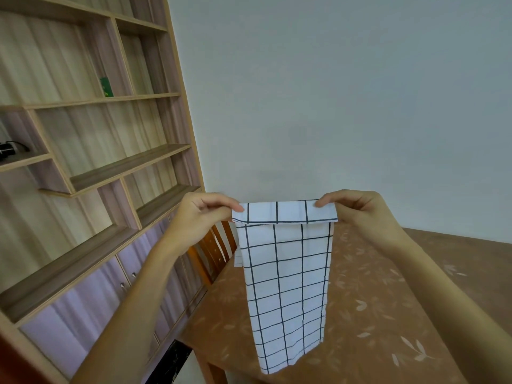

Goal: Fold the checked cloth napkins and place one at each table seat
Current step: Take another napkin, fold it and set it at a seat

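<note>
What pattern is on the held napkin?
White with a dark grid check on the napkin; the head view shows it.

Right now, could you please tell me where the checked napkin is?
In the head view, the napkin hangs at centre over the table, its top corners pinched by the left hand and right hand.

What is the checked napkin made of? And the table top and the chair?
Checked napkin: looks like thin woven cloth, matte; it hangs limp and folds softly at the top. Table top: seems a brown leaf-printed covering, faintly shiny, maybe plastic or cloth. Chair: probably varnished wood, with glossy orange-brown slats.
</note>
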Motion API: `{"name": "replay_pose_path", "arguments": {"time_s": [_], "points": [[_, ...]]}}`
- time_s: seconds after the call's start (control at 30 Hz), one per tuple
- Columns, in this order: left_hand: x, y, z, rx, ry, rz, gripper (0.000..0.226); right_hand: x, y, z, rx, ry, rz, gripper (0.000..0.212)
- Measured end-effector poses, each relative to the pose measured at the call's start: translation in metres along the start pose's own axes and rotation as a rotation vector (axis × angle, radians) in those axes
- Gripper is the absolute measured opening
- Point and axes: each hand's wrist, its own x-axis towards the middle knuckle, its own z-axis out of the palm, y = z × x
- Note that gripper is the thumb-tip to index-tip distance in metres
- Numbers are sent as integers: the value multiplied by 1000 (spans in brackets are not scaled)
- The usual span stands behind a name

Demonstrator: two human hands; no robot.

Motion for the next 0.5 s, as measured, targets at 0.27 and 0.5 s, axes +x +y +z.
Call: {"name": "replay_pose_path", "arguments": {"time_s": [0.27,0.5], "points": [[0,1,8,-64,33,50,15,2,10,-1,5,-46,22,30],[-1,-12,21,-205,-140,-204,42,2,2,4,137,-8,28,30]]}}
